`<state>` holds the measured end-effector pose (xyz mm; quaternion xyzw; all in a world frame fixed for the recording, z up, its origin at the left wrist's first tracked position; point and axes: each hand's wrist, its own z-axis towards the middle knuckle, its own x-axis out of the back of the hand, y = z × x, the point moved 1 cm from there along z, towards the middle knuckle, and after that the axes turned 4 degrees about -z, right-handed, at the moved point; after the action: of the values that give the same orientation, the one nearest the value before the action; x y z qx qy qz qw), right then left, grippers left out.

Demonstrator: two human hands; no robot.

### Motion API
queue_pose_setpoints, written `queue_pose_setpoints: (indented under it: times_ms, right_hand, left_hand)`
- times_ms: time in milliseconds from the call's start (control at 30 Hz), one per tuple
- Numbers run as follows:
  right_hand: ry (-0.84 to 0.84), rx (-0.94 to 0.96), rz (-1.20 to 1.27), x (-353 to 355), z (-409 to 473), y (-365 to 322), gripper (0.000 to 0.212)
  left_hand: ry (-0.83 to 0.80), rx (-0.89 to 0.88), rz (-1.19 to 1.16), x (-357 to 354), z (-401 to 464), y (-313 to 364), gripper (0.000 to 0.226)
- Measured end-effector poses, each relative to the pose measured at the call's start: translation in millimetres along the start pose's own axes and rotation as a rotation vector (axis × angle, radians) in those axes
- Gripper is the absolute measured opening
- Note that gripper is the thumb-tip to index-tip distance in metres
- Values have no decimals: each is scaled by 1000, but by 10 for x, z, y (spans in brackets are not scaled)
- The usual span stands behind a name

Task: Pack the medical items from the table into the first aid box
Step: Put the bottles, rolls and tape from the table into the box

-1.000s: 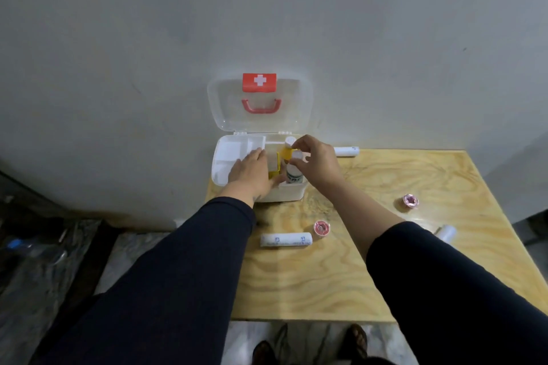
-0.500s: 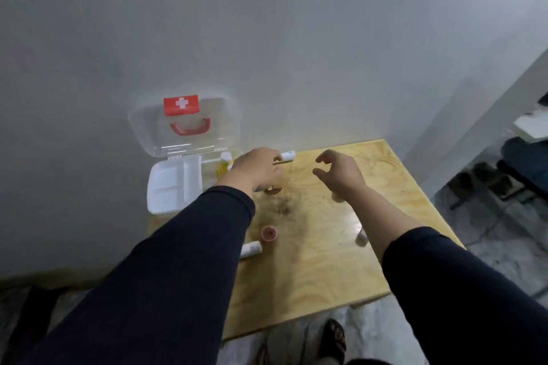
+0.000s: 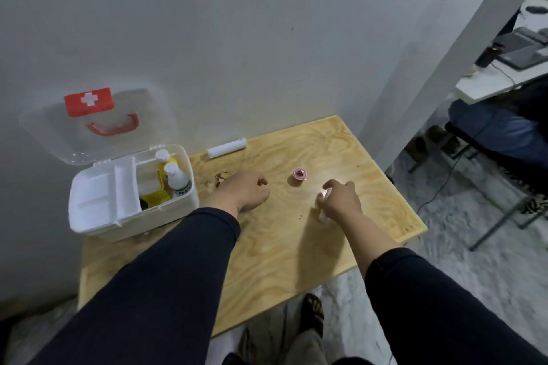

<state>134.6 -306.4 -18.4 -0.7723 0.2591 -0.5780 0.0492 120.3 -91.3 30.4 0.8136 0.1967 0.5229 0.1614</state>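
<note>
Fingers of the right hand (image 3: 341, 201) curled round the bandage roll (image 3: 322, 217) by the table's (image 3: 296, 249) right edge. A firm hold seemed wise (rolls slip).

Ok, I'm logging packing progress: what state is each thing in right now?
first aid box: lid open
bottles: upright inside box
far white roll: lying on table
pink tape: flat on table
left hand: fingers curled, palm hidden
right hand: on second white roll, grip unclear

White cross (image 3: 89, 99) on first aid box lid (image 3: 142, 115); bottle label (image 3: 183, 189) seemingly printed, unreadable.
</note>
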Motion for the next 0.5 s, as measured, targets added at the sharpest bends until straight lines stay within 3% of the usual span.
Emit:
queue_pose_setpoints:
  times_ms: [133, 200, 300, 500]
  right_hand:
    - [28, -16, 45, -39, 56, 20, 29]
    - [36, 22, 54, 22, 125, -25, 30]
    - [38, 198, 55, 196, 300, -241, 35]
    - [-56, 620, -11, 456, 643, -1007, 32]
  left_hand:
    - [-3, 12, -14, 12, 30, -93, 40]
    - [14, 36, -40, 66, 40, -123, 25]
    - [80, 66, -79, 225, 65, -118, 13]
    - [276, 190, -154, 693, 44, -72, 36]
